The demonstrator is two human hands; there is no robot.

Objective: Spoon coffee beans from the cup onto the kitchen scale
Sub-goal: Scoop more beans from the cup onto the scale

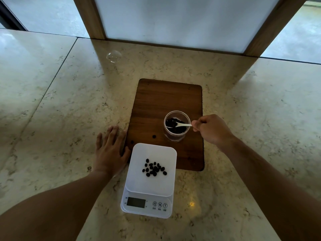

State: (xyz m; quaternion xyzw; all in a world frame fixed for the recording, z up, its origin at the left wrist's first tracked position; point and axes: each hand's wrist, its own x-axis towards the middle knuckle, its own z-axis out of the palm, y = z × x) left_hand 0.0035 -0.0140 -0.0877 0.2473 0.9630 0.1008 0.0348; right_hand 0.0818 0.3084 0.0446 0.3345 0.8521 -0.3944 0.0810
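A clear plastic cup (175, 136) holding dark coffee beans (175, 129) stands on a wooden board (161, 100). My right hand (212, 131) pinches the handle of a small white spoon (180, 125), whose bowl lies inside the cup among the beans. A white kitchen scale (161, 153) sits in front of the board with a small pile of beans (154, 167) on its platform. My left hand (111, 150) rests flat on the counter, fingers apart, just left of the scale and touching the board's edge.
Two stray beans (154, 136) lie on the board left of the cup. A clear lid-like object (114, 56) sits on the marble counter at the back left. A wood-framed white panel (182, 21) rises behind the board.
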